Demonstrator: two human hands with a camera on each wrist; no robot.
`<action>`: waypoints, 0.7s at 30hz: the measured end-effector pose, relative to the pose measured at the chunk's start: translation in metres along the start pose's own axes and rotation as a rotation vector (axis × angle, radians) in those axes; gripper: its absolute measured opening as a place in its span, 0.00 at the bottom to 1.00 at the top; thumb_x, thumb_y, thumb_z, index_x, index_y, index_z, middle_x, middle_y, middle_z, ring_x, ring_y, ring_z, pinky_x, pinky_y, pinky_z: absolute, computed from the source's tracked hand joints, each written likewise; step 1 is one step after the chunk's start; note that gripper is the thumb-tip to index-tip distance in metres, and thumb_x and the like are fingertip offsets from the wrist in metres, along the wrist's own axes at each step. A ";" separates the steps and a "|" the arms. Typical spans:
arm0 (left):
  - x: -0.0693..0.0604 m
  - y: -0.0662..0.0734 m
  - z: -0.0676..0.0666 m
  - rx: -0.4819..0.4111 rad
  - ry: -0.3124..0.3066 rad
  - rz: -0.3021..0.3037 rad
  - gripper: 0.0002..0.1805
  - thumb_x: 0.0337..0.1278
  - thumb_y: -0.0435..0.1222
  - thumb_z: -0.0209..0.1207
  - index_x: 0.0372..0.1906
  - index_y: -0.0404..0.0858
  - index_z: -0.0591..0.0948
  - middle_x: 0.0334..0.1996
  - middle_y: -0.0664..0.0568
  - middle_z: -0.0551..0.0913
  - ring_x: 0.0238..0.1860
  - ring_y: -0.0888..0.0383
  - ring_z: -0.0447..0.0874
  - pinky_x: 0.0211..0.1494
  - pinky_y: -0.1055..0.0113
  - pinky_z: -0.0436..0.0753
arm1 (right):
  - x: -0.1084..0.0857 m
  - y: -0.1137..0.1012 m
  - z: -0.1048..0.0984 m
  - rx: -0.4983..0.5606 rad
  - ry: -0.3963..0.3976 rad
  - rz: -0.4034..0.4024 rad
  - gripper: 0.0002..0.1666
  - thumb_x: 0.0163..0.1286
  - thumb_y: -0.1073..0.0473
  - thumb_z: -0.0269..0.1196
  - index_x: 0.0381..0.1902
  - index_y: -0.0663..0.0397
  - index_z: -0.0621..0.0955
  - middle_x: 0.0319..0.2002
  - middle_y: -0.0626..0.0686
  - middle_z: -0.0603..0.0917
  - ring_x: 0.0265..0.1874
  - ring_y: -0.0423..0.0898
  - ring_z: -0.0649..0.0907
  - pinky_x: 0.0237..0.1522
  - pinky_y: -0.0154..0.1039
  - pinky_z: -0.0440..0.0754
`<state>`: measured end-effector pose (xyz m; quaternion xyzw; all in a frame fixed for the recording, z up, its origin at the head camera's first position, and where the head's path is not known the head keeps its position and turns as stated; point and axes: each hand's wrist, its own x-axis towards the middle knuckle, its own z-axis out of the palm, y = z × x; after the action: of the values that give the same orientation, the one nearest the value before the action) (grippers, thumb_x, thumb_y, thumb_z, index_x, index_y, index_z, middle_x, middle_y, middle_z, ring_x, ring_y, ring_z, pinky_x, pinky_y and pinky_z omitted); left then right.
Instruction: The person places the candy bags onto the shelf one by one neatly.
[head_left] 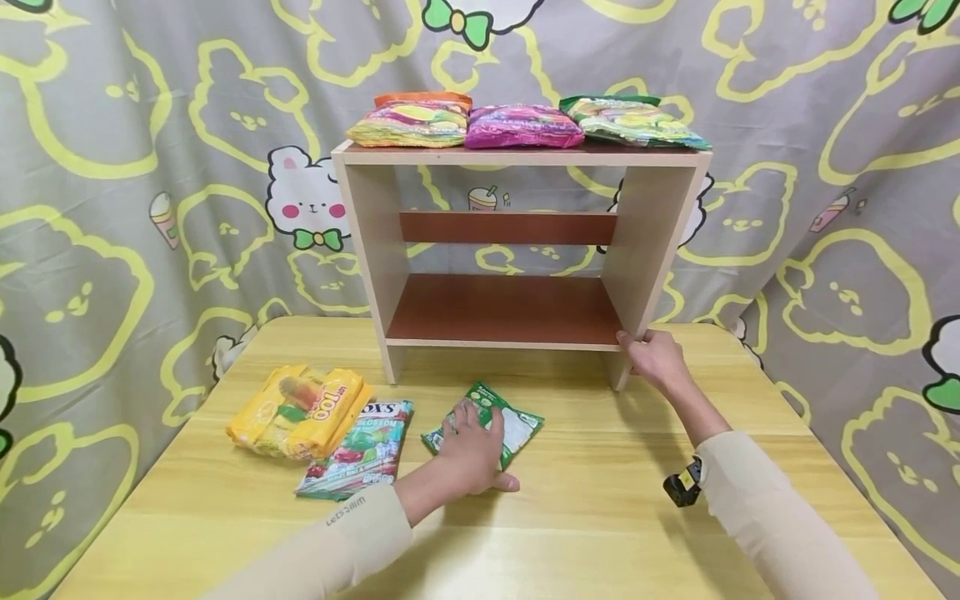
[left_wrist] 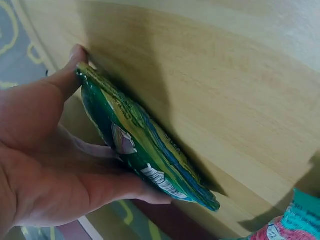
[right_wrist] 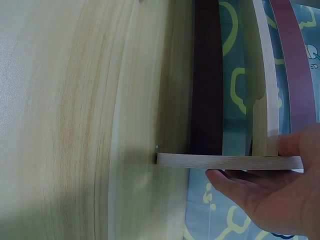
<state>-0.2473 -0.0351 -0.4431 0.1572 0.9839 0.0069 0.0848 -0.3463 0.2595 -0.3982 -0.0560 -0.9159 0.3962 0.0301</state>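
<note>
My left hand (head_left: 471, 450) is over a green packet (head_left: 517, 429) in front of the shelf, fingers spread across it. The left wrist view shows the packet (left_wrist: 145, 145) tilted above the tabletop, between the thumb and fingers of the left hand (left_wrist: 55, 165). My right hand (head_left: 660, 360) grips the lower right side panel of the wooden shelf (head_left: 502, 308). In the right wrist view, the right hand (right_wrist: 275, 192) has its thumb on one face of the panel (right_wrist: 225, 162) and its fingers on the other.
A yellow packet (head_left: 300, 412) overlaps a teal and red packet (head_left: 367, 450) on the table (head_left: 585, 533) at the left. On the shelf top lie an orange-yellow packet (head_left: 416, 123), a pink packet (head_left: 521, 127) and a green-yellow packet (head_left: 633, 121). A patterned curtain (head_left: 90, 250) hangs behind.
</note>
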 end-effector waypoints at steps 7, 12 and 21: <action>0.002 -0.004 -0.004 -0.128 -0.009 0.028 0.52 0.57 0.55 0.69 0.78 0.34 0.59 0.73 0.19 0.56 0.76 0.26 0.52 0.76 0.36 0.61 | 0.000 0.001 0.000 0.002 0.012 -0.014 0.34 0.76 0.41 0.50 0.51 0.69 0.82 0.52 0.71 0.84 0.41 0.60 0.90 0.36 0.35 0.79; 0.005 -0.004 -0.004 -0.106 0.018 0.037 0.50 0.56 0.53 0.70 0.76 0.33 0.62 0.71 0.19 0.60 0.76 0.26 0.55 0.74 0.35 0.64 | 0.000 0.001 0.000 -0.007 0.012 -0.011 0.34 0.76 0.40 0.50 0.49 0.69 0.83 0.52 0.71 0.84 0.42 0.61 0.90 0.37 0.36 0.80; 0.010 -0.005 -0.012 0.028 0.084 0.099 0.45 0.51 0.55 0.73 0.67 0.32 0.74 0.58 0.31 0.82 0.63 0.33 0.77 0.61 0.43 0.82 | 0.002 0.002 0.001 0.013 0.017 -0.019 0.34 0.77 0.41 0.50 0.53 0.69 0.83 0.55 0.72 0.83 0.40 0.59 0.90 0.38 0.36 0.82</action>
<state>-0.2601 -0.0366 -0.4333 0.2064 0.9776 0.0039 0.0407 -0.3478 0.2606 -0.4000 -0.0506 -0.9136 0.4012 0.0421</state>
